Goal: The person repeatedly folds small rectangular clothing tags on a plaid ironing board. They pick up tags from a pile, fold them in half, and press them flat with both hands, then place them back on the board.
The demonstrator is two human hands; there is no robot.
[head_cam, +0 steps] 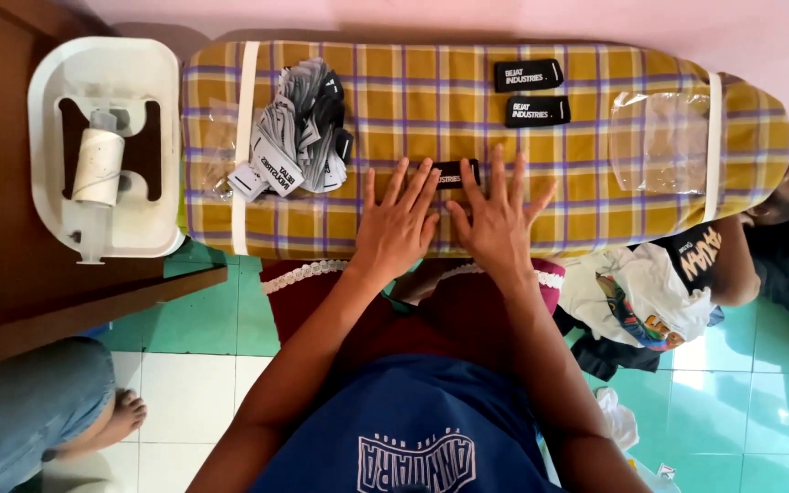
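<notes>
while both hands lie flat, left hand, right hand, black label between

Label pile lies left, two patches behind, on ironing board.

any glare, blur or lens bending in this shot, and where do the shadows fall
Head view: sharp overall, with even, soft light. The left hand and right hand cast only faint shadows on the checked board. Mild glare shows on the clear plastic bag. Wide-lens bending curves the board's edges.
</notes>
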